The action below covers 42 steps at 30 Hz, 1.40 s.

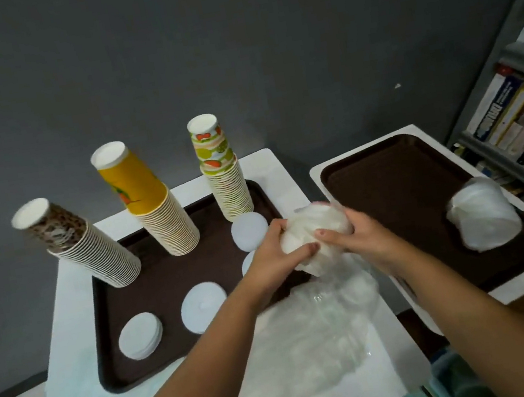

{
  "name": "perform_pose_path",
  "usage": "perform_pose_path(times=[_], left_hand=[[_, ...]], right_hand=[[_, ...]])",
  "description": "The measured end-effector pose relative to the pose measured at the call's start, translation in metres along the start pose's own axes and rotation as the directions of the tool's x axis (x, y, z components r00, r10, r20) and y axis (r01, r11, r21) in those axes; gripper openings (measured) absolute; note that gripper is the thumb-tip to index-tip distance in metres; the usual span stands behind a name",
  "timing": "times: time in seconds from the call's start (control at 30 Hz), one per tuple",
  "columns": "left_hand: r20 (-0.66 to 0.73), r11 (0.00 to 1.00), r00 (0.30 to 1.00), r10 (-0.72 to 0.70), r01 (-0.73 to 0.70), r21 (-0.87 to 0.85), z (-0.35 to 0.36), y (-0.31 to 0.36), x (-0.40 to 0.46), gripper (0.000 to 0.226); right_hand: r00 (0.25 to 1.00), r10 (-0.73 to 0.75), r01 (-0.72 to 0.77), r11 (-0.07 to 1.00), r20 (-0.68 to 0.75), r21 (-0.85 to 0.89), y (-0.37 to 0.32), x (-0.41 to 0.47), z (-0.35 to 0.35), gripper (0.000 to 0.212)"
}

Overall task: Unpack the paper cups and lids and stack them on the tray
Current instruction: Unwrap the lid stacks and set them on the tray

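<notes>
**Gripping a wrapped bundle of lids over the tray edge**

Gripping from both sides, the left hand [278, 251] and the right hand [351, 235] curl their fingers round a bag of lids [315, 234], a white stack wrapped in clear plastic, held between them above the near right corner of the left tray [109, 328]. Loose plastic wrap [313, 325] trails down from the bundle toward the person, between the forearms, onto the white surface [68, 334].

Just beyond the left hand's fingers sits a pile of white lids [249, 231]; another lid pile [247, 265] is partly hidden under that hand. Further left of the left hand lie two more piles, a middle lid pile [204, 306] and a left lid pile [141, 336].

Beyond those, three upside-down cup stacks stand on the same tray: a fruit-patterned stack [223, 173] nearest the hands, a yellow stack [150, 203], and a brown-patterned stack [84, 245] furthest left.

To the right of the right hand, a second tray [399, 175] carries another wrapped bundle [481, 213], well apart from the hands. A bookshelf [522, 106] stands further right.
</notes>
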<state>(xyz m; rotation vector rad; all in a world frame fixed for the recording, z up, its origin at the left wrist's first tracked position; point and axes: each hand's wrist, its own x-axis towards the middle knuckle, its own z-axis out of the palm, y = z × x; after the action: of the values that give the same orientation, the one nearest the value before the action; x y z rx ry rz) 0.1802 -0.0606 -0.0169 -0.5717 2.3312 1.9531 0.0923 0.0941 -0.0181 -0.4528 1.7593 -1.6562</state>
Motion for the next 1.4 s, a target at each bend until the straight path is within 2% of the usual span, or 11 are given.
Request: perform_pose_path(times=[0.1,0.23,0.37,0.5,0.63,0.7,0.8,0.9,1.03,1.27,1.4], left_hand=[[-0.082,1.000,0.997,0.014,-0.014,0.006,-0.024,-0.003,-0.026,0.041],[-0.273,0.996,0.961,0.034,-0.055,-0.072,-0.044,-0.007,-0.048,0.024],[-0.395,0.993,0.915,0.079,-0.108,-0.050,-0.065,-0.016,-0.063,0.013],[-0.441,0.991,0.892,0.097,-0.129,-0.043,-0.083,-0.023,-0.080,0.021],[-0.473,0.980,0.874,0.110,-0.176,-0.096,-0.093,-0.025,-0.098,0.036],[-0.474,0.982,0.873,0.115,-0.172,-0.079,-0.098,-0.029,-0.109,0.043],[-0.431,0.985,0.898,0.085,-0.141,-0.100,-0.103,-0.040,-0.126,0.054],[-0.372,0.987,0.925,0.072,-0.121,-0.110,-0.102,-0.050,-0.138,0.057],[-0.360,0.990,0.932,0.052,-0.096,-0.105,-0.105,-0.063,-0.151,0.058],[-0.440,0.993,0.897,-0.053,0.002,-0.115,-0.126,-0.079,-0.174,0.051],[-0.286,0.992,0.954,-0.094,0.065,-0.109,-0.131,-0.082,-0.188,0.060]], right_hand=[[0.994,0.025,-0.026,1.000,0.107,0.008,-0.005,-0.003,0.029,0.044],[0.978,0.072,-0.071,0.997,0.194,-0.013,-0.005,-0.004,0.072,0.070],[0.958,0.095,-0.082,0.995,0.269,-0.059,0.001,-0.008,0.109,0.068],[0.951,0.140,-0.123,0.989,0.277,-0.079,0.004,-0.014,0.134,0.059],[0.950,0.194,-0.160,0.976,0.245,-0.149,0.014,-0.019,0.150,0.073],[0.943,0.200,-0.132,0.959,0.265,-0.252,0.019,-0.024,0.157,0.078],[0.929,0.175,-0.057,0.939,0.326,-0.339,0.024,-0.032,0.167,0.054],[0.932,0.125,-0.033,0.964,0.339,-0.264,0.033,-0.038,0.177,0.035],[0.968,0.072,-0.008,0.967,0.241,-0.255,0.039,-0.041,0.192,0.012],[0.983,0.062,-0.016,0.967,0.173,-0.255,0.049,-0.037,0.184,0.011],[0.956,0.091,-0.015,0.964,0.280,-0.264,0.043,-0.039,0.182,0.004]])
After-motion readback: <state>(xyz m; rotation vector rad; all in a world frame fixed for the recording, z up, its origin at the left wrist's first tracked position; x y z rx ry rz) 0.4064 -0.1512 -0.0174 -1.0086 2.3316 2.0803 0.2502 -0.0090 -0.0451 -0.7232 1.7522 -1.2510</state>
